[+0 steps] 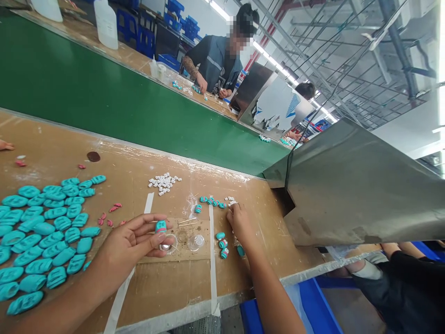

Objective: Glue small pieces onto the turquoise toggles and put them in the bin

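My left hand (144, 239) pinches a small teal toy piece (161, 226) with a pink band between thumb and fingers, above a piece of cardboard (201, 227). Beneath that hand, small clear cups (195, 242) and thin sticks (187, 223) lie on the cardboard. My right hand (239, 222) reaches down with its fingertips drawn together at a little pile of tiny white pieces (230, 201); whatever they grip is hidden. A row of teal-and-pink pieces (215, 202) lies just left of it, and several more teal pieces (223, 244) lie nearer me, one with a white part.
Many larger teal pieces (52, 232) cover the bench's left side, with pink bits (113, 208) beside them. A white heap (164, 183) lies farther back. A green belt (139, 106) runs behind; a metal housing (354, 185) stands right. A co-worker (219, 60) works opposite.
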A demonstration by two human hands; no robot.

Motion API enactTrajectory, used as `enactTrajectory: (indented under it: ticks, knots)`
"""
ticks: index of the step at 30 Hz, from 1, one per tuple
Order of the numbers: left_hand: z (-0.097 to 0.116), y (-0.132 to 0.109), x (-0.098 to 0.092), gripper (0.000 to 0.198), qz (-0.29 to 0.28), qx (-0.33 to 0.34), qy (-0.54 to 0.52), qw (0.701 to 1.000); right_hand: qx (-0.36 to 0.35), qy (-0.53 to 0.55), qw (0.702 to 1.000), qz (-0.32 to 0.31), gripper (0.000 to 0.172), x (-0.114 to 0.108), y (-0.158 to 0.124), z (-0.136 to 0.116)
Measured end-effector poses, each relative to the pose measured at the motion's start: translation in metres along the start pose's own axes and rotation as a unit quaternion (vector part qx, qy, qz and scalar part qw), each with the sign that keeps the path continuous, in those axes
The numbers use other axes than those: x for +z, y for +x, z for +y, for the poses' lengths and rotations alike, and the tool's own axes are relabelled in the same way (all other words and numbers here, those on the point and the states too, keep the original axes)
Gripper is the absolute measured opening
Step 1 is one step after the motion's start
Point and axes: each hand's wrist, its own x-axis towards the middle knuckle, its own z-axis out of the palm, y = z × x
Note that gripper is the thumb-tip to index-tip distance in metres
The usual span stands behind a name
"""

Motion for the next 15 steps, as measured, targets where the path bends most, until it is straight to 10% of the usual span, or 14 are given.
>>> enactTrajectory:
  ticks: [9,15]
  knots:
    - [-0.016,0.000,0.000,0.033,-0.089,0.035,0.014,0.995,-0.156,0.239,0.958,-0.023,0.016,-0.024,-0.055,-0.119]
    - [-0.018,-0.001,0.005,0.033,-0.078,0.038,-0.002,0.996,-0.191,0.266,0.945,0.014,0.016,-0.012,-0.063,-0.142]
